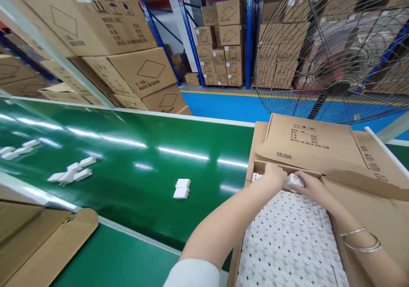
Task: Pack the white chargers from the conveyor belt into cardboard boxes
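Observation:
An open cardboard carton (235,259) on the right holds tight rows of small white plug adapters (287,236). At its far end, my right hand (309,185) is closed around a white adapter (294,182), thumb and fingers at its sides. My left hand (274,174) reaches into the far left part of the same carton, just beside the right one. Its fingers point down and are hidden behind the hand, so their grip does not show. A few adapters (255,176) show in the carton just left of it.
On the green conveyor belt (211,142) lie a pair of adapters (182,189) and a loose cluster (73,172) farther left. The carton's raised lid (313,144) stands behind it, near a large fan (335,53). Stacked boxes (140,72) rise beyond the belt.

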`<state>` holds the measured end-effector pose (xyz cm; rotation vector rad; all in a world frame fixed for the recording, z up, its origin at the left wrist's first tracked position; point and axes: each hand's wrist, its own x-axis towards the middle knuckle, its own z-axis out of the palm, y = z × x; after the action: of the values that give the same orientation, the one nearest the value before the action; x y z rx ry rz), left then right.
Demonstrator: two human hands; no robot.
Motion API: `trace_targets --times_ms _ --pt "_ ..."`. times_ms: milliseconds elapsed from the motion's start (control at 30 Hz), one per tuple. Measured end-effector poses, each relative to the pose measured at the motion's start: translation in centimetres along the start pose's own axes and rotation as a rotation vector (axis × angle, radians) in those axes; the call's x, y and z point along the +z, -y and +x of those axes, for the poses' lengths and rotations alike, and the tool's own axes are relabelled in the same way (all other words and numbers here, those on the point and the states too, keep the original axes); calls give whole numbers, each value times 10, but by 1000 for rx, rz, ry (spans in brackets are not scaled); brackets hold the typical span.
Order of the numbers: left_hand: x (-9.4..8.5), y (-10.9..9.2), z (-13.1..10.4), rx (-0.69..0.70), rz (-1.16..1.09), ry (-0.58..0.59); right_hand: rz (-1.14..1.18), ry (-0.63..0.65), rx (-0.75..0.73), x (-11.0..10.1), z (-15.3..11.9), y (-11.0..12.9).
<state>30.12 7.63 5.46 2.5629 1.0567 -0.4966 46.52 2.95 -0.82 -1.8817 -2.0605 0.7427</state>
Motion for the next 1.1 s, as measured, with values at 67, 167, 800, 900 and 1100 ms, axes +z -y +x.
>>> trace_targets --times_ms 67,167,800,900,1100 --pt "7 7 6 -13 -26 68 104 152 -66 6 4 6" --pt "16 22 -5 -19 -80 20 145 272 -92 8 9 10" --pt "196 169 -221 -576 83 -198 85 214 -399 165 76 268" --pt "199 178 -240 -608 -294 -385 265 241 -331 189 76 283" --pt "170 156 -274 -769 -1688 -724 593 341 -176 186 71 285"
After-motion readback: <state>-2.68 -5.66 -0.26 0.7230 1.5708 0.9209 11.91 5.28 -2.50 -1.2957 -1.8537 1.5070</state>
